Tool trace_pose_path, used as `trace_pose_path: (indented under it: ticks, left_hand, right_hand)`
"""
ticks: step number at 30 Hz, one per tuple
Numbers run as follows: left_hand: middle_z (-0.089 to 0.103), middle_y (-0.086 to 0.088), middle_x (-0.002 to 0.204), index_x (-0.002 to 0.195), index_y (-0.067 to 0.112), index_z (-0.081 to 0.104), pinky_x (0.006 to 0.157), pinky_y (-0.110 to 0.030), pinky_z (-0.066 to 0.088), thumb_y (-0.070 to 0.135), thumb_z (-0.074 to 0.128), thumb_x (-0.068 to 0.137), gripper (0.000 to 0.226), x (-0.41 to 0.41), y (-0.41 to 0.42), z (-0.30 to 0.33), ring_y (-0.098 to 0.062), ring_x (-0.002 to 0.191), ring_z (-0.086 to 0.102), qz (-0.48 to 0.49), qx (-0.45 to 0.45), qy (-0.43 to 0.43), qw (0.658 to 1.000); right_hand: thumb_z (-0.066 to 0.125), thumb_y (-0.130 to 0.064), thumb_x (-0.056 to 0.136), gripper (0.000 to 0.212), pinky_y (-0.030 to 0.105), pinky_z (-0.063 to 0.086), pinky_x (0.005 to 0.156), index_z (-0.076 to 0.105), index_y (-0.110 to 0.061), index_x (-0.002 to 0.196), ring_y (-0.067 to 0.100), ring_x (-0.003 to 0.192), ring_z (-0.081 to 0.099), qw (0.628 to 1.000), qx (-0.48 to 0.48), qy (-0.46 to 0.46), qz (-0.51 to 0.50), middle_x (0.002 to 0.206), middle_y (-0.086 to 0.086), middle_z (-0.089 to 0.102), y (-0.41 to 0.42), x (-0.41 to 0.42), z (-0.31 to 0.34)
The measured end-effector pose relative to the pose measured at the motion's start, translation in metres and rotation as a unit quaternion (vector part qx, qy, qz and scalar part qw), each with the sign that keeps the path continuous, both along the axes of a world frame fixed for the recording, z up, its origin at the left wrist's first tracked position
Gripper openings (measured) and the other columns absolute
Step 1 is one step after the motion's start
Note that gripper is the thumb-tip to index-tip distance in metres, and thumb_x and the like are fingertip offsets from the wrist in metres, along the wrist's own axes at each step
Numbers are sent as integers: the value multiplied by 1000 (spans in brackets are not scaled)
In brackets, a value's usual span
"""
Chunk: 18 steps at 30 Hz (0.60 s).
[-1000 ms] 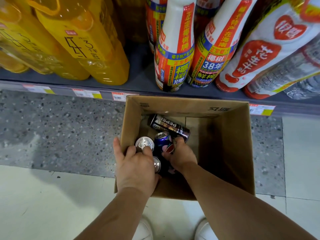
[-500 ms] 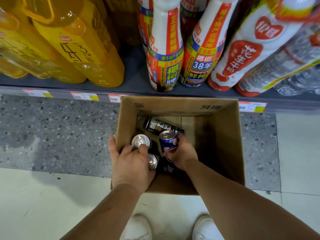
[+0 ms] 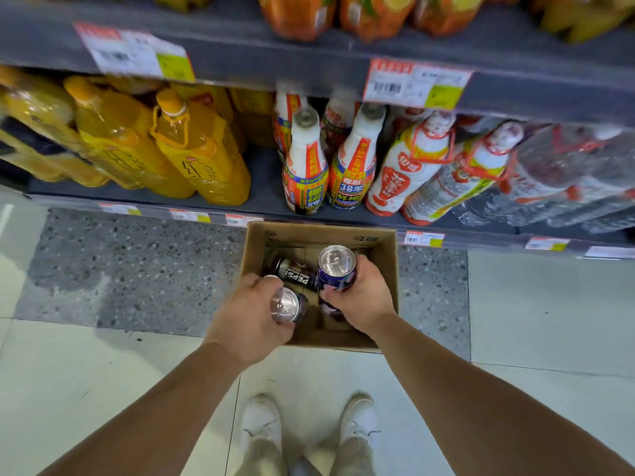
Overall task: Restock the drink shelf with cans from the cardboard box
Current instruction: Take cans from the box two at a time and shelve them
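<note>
An open cardboard box (image 3: pixel 385 249) stands on the floor against the bottom shelf. My left hand (image 3: pixel 249 317) is shut on a dark can (image 3: pixel 287 305) with its silver top facing up, raised over the box's left side. My right hand (image 3: pixel 366 300) grips a blue can (image 3: pixel 336 269), upright and lifted above the box's rim. A black Pepsi can (image 3: pixel 296 273) lies on its side on the box floor between my hands. The rest of the box's inside is partly hidden by my hands.
The bottom shelf (image 3: pixel 264 197) holds yellow drink bottles (image 3: pixel 192 156) at left, white and red bottles (image 3: pixel 305 173) in the middle, wrapped water bottles (image 3: pixel 563 180) at right. A higher shelf edge (image 3: pixel 309 70) with price tags juts out above. My white shoes (image 3: pixel 261 427) stand on the tiled floor.
Both hands have risen out of the box, each lifting a can. The view has pulled back and tilted up, showing the upper shelf and my shoes.
</note>
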<state>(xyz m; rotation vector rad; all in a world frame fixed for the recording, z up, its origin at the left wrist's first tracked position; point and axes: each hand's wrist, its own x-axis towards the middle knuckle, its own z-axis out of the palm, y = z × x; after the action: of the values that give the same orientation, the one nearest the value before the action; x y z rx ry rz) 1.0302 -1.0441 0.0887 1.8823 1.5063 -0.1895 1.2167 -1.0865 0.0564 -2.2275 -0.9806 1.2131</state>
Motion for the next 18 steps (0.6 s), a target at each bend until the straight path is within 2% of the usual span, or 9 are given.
trace_pose_path:
  ticks: [3,6,10,13,15,18]
  left_hand:
    - [58,-2,114,118,24,59,80,-25,47,27,78,62,59,0,3,57,-22,95,60,0,8,-31,999]
    - [68,-2,110,123,23,58,81,-25,47,27,79,65,61,4,4,123,-24,99,63,5,15,-36,999]
    - [68,4,109,120,27,57,77,-22,41,35,77,62,62,15,5,223,-21,100,63,-27,36,-52,998]
    - [64,5,113,119,28,55,75,-23,40,38,78,58,66,21,6,298,-14,96,58,-47,35,-89,994]
    - [62,4,114,119,29,55,77,-28,44,40,80,60,65,27,6,349,-17,100,59,-66,47,-112,990]
    - [58,2,129,130,25,52,93,-31,45,41,79,68,69,39,6,419,-19,115,55,-112,84,-132,981]
  right_hand:
    - [84,-18,66,52,23,43,81,52,-21,108,14,96,55,999,28,6,-17,113,0,60,-6,3,56]
    - [85,-20,64,59,34,50,90,55,-19,114,20,104,59,998,48,18,-40,114,2,62,-14,5,123]
    - [85,-17,66,63,33,47,94,53,-19,121,17,107,57,994,89,28,-52,117,-1,61,-26,11,223]
    - [82,-9,71,61,22,41,86,51,-18,123,10,100,56,989,119,54,-69,108,-9,60,-37,16,302]
    - [81,-8,73,61,21,42,80,51,-17,125,12,98,59,986,137,51,-74,103,-9,62,-47,22,352]
    - [80,-5,75,57,14,45,65,52,-12,124,3,79,61,981,170,41,-81,94,-14,62,-64,39,419]
